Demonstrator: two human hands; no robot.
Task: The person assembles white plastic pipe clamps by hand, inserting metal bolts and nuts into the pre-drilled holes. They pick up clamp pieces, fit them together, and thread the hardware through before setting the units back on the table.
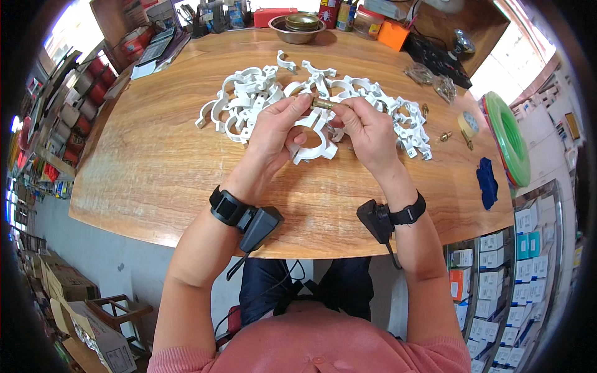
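Note:
Above the middle of the wooden table point(143, 155), a brass-coloured threaded anchor bolt point(322, 104) lies level between my two hands. My left hand point(273, 129) is closed, its thumb and forefinger at the bolt's left end. Its lower fingers curl around a white plastic pipe clamp point(326, 149), an open ring hanging just under the bolt. My right hand point(368, 132) pinches the bolt's right end. Behind both hands spreads a heap of similar white clamps point(252, 84), partly covered by my fingers.
Loose brass bolts point(445, 136), a tape roll point(469, 124) and a dark blue cloth point(487, 183) lie at the right. Beside the edge stands a green hose coil point(509, 140). Metal bowls point(297, 28) and an orange box point(393, 35) line the back.

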